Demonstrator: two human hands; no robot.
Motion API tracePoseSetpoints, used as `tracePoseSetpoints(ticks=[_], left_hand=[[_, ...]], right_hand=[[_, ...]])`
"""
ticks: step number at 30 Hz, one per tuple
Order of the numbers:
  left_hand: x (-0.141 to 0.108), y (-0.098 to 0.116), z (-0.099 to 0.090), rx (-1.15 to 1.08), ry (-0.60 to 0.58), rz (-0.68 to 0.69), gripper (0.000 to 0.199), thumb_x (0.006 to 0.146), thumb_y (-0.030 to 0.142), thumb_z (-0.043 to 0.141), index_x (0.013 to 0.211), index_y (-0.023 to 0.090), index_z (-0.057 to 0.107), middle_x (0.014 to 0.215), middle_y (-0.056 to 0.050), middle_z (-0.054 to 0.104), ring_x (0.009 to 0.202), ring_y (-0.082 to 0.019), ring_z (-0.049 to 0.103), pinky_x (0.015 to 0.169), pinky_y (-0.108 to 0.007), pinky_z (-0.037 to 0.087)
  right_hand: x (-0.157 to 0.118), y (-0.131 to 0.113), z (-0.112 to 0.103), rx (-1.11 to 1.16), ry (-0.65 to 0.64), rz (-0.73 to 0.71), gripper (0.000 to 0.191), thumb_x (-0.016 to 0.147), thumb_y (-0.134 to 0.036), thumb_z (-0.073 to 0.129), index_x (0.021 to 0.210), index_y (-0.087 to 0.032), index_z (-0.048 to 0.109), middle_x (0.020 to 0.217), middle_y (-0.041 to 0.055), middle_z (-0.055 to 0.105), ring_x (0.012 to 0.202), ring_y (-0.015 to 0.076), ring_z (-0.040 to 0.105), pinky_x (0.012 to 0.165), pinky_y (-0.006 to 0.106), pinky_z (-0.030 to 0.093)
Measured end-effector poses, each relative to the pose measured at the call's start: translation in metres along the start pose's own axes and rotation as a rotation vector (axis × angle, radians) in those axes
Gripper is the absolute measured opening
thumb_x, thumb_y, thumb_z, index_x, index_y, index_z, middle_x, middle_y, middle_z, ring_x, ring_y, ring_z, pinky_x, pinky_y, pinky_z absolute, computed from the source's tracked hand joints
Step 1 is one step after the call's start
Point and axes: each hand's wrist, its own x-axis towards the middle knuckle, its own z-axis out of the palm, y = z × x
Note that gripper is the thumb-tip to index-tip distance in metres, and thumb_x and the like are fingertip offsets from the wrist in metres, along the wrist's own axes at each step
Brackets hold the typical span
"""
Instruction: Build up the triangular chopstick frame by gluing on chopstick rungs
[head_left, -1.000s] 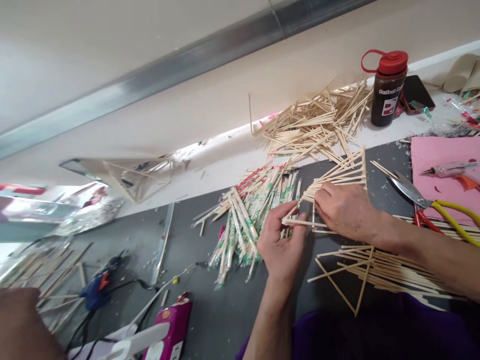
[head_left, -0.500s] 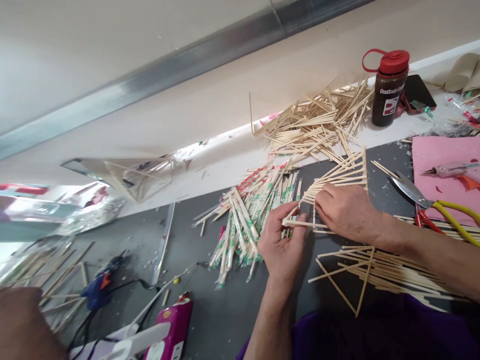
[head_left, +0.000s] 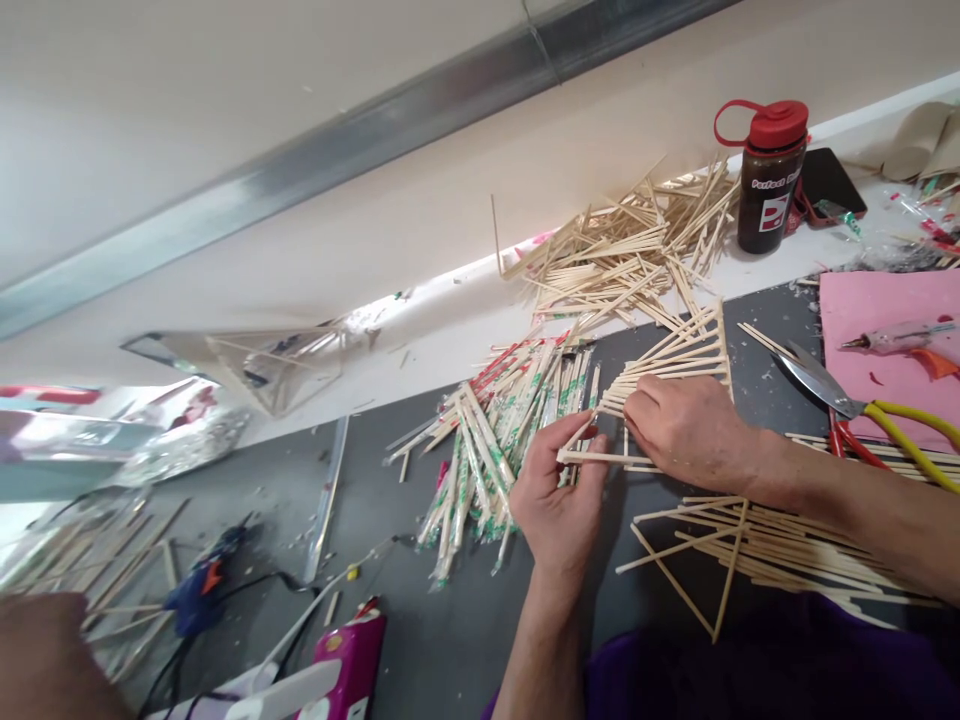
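Between my hands is a frame of wooden chopsticks (head_left: 686, 364), with several sticks fanning out in a row beyond my right hand. My left hand (head_left: 561, 492) pinches its near left corner between thumb and fingers. My right hand (head_left: 686, 430) is closed over the middle of the frame, its fingertips pressed to the sticks; what lies under them is hidden. Left of my left hand lies a heap of chopsticks in clear wrappers (head_left: 480, 455). Below my right forearm, bare chopsticks (head_left: 795, 550) are spread on the dark mat, with a triangle of joined sticks (head_left: 724, 565) at their left end.
A big pile of loose chopsticks (head_left: 637, 240) lies by the wall, beside a red-capped bottle (head_left: 772, 190) and a phone (head_left: 831, 187). Yellow-handled shears (head_left: 825, 385) and a hot glue gun (head_left: 900, 335) sit right. Left are a blue glue gun (head_left: 201, 590), a magenta power strip (head_left: 349, 655) and another person's arm (head_left: 45, 650).
The view has shifted slightly, so most things appear a little left and lower. Both hands keep the same hold on the chopstick frame.
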Motion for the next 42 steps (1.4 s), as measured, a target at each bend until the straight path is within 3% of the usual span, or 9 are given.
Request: tracePoseSetpoints(ticks=[42], left_hand=[[-0.0009, 0.003, -0.0004, 0.022, 0.022, -0.048, 0.022, 0.08, 0.031, 0.066, 0.099, 0.022, 0.071, 0.097, -0.006, 0.071, 0.088, -0.019, 0.068, 0.078, -0.031, 0.054]], right_hand=[[-0.0001, 0.0001, 0.0035, 0.019, -0.022, -0.007, 0.017, 0.088, -0.014, 0.045, 0.079, -0.013, 0.059, 0.078, 0.0085, 0.061, 0.064, 0.0157, 0.052, 0.052, 0.03, 0.024]])
